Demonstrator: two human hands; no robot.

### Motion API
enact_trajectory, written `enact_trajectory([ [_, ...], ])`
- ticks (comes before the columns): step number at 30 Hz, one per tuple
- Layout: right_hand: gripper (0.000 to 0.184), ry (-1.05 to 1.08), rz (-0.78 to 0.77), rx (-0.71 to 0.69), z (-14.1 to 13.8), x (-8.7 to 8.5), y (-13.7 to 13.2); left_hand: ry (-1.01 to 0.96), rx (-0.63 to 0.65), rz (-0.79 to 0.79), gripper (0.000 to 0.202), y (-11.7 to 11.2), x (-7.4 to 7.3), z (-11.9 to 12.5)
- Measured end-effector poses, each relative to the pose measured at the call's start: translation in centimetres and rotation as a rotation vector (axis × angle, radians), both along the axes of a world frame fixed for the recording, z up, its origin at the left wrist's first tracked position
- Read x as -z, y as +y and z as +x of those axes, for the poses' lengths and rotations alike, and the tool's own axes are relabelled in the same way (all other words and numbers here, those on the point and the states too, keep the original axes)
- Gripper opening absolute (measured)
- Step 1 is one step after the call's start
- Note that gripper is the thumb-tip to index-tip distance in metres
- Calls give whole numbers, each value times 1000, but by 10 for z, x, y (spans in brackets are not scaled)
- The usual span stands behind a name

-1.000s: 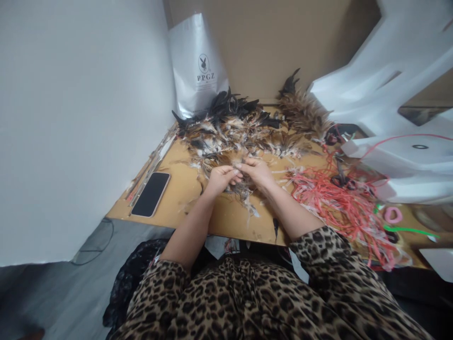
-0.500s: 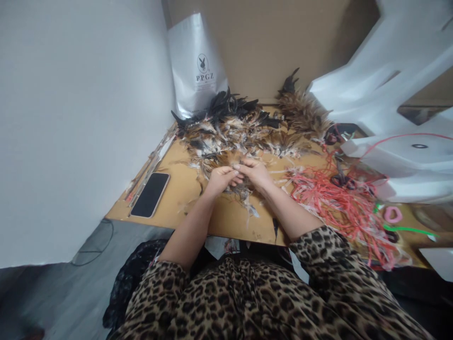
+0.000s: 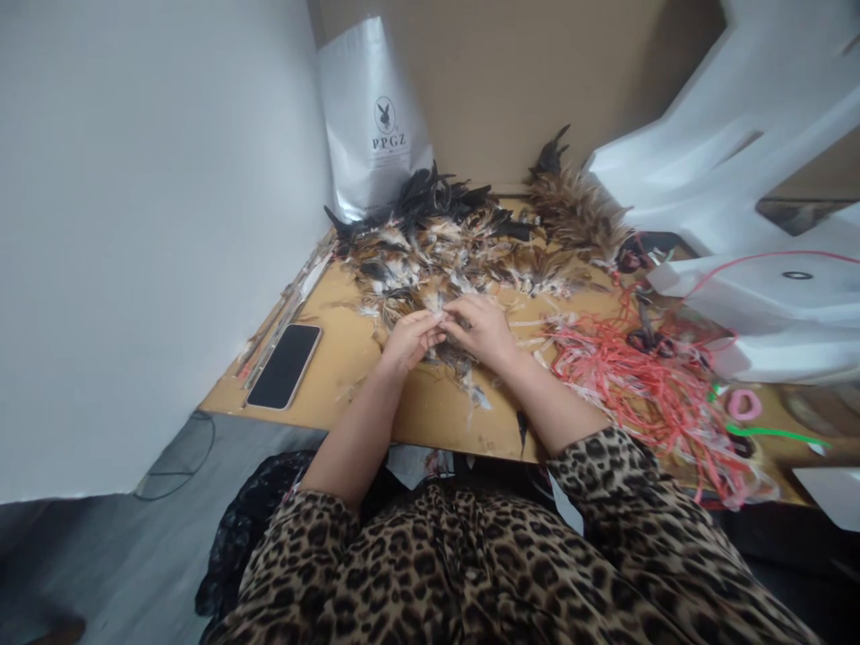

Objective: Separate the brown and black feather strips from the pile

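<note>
My left hand (image 3: 408, 339) and my right hand (image 3: 482, 328) meet at the near edge of a pile of brown, black and white feathers (image 3: 449, 244) on a wooden table (image 3: 430, 408). Both hands have their fingers curled together, pinching a small bunch of feathers (image 3: 457, 356) that trails toward me beneath them. The fingertips of the two hands touch each other. Leopard-print sleeves cover my upper arms.
A dark phone (image 3: 286, 365) lies at the table's left edge by the white wall. A silver bag (image 3: 374, 125) stands at the back. Tangled red cords (image 3: 632, 376) spread to the right, with a pink ring (image 3: 744, 405), green strip (image 3: 772, 434) and white foam pieces (image 3: 752, 170).
Both hands have shifted slightly away from me toward the feather pile, still pinching the bunch. The view has tilted a little.
</note>
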State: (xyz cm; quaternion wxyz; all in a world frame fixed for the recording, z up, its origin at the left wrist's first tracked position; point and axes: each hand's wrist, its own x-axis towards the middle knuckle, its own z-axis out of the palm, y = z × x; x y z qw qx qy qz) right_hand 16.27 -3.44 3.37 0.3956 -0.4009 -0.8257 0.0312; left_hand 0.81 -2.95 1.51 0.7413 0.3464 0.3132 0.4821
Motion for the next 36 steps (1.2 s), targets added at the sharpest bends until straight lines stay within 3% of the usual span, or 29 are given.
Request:
enact_trajectory([
  [8, 27, -28, 8, 19, 0, -2, -1, 7, 100, -54, 11, -2, -5, -8],
  [11, 26, 207, -127, 14, 3, -4, 3, -32, -17, 1, 10, 2, -5, -10],
  [14, 24, 469, -361, 41, 8, -5, 10, -102, -189, 5, 9, 8, -3, -15],
  [16, 23, 512, -502, 59, 12, -5, 13, -153, -260, 3, 8, 11, -2, -18],
  [20, 25, 376, -688, -3, 14, -7, 12, -195, -294, 2, 7, 14, -1, -21],
  [26, 28, -48, -823, -179, 15, -6, 6, -206, -296, 21, 7, 14, 0, -20],
  [31, 26, -247, -803, -115, 6, -4, 1, -184, -283, 43, 10, 13, 0, -19],
  [36, 13, -279, -823, -93, -4, -4, -4, -122, -283, 47, 11, 11, -2, -17],
])
